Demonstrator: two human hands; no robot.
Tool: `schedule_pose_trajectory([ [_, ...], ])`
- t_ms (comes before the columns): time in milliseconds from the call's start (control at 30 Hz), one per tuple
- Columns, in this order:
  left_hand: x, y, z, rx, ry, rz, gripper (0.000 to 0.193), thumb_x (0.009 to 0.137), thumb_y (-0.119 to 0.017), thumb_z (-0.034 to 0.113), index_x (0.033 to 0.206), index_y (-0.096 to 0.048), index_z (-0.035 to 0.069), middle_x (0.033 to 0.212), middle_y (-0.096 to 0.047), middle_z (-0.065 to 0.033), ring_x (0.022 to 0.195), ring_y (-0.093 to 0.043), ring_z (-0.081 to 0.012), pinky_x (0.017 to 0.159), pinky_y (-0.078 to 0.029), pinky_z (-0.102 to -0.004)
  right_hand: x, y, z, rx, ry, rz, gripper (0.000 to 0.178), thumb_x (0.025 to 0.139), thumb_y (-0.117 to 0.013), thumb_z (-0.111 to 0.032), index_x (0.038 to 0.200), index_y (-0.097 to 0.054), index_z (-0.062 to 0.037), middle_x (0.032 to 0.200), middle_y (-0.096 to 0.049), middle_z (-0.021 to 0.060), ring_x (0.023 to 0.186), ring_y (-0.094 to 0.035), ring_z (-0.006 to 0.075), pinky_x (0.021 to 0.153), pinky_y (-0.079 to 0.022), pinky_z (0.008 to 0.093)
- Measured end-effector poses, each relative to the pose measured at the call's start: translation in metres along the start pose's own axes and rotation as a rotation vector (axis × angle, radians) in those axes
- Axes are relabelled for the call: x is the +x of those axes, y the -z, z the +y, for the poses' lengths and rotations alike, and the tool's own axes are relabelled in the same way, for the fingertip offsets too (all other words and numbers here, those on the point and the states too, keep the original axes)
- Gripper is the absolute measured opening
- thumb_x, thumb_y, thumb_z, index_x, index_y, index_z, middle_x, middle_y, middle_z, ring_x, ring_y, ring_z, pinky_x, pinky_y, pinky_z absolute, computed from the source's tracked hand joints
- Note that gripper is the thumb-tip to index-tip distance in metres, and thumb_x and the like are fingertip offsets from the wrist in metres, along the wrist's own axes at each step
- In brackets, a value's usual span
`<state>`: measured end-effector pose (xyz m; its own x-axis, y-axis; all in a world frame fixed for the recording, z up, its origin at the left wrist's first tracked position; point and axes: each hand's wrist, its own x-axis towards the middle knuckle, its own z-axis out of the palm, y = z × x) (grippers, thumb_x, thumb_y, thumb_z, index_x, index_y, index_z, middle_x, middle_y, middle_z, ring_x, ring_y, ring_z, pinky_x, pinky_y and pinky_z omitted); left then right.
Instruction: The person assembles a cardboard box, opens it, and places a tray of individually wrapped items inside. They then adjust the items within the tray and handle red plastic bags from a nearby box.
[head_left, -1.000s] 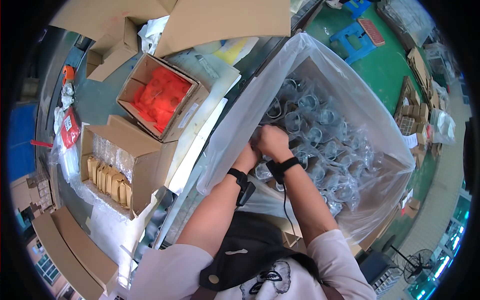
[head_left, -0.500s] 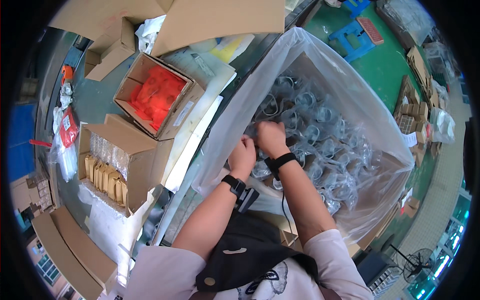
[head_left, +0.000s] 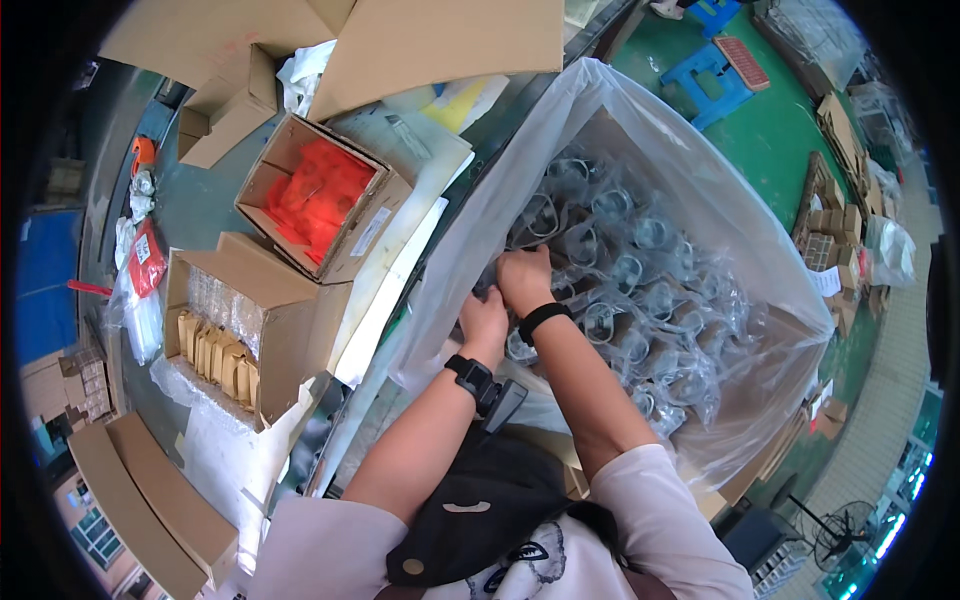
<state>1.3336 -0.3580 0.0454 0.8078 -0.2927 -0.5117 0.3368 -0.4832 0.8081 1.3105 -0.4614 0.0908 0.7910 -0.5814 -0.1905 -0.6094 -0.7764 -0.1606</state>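
My left hand [head_left: 485, 318] and my right hand [head_left: 524, 280] are close together at the left side of a large box lined with a translucent plastic bag [head_left: 455, 250]. Both hands have curled fingers, and whatever lies between them is mostly hidden; a bit of clear plastic shows by the fingertips. Rows of clear, rounded glass-like items with handle-like loops, wrapped in clear plastic [head_left: 650, 300], fill the box right of my hands. Black bands circle both wrists, and a small dark device [head_left: 503, 402] hangs at the left one.
On the workbench to the left stand a carton [head_left: 385, 215] holding red mesh material [head_left: 318, 195] and another carton [head_left: 300, 330] with brown paper packets and bubble wrap. A blue stool [head_left: 708, 85] is on the green floor at upper right. A fan [head_left: 845, 530] stands at lower right.
My right hand has shifted slightly left and down, closer to my left hand and the liner's left wall. My left hand has stayed nearly in place.
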Motion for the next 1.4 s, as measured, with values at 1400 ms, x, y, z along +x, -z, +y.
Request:
schedule_pose_trajectory([
  [1400, -0.100, 0.026, 0.075, 0.203, -0.054, -0.904, 0.029, 0.083, -0.066, 0.021, 0.107, -0.057, 0.008, 0.093, -0.060, -0.0085, 0.080, -0.059, -0.0204, 0.073, -0.049, -0.0311, -0.208, 0.258, 0.102, 1.163, -0.587, 0.411, 0.025, 0.096, -0.054, -0.023, 0.093, -0.065, 0.0000, 0.070, -0.064, 0.0051, 0.064, -0.065, 0.0127, 0.055, -0.046, 0.0229],
])
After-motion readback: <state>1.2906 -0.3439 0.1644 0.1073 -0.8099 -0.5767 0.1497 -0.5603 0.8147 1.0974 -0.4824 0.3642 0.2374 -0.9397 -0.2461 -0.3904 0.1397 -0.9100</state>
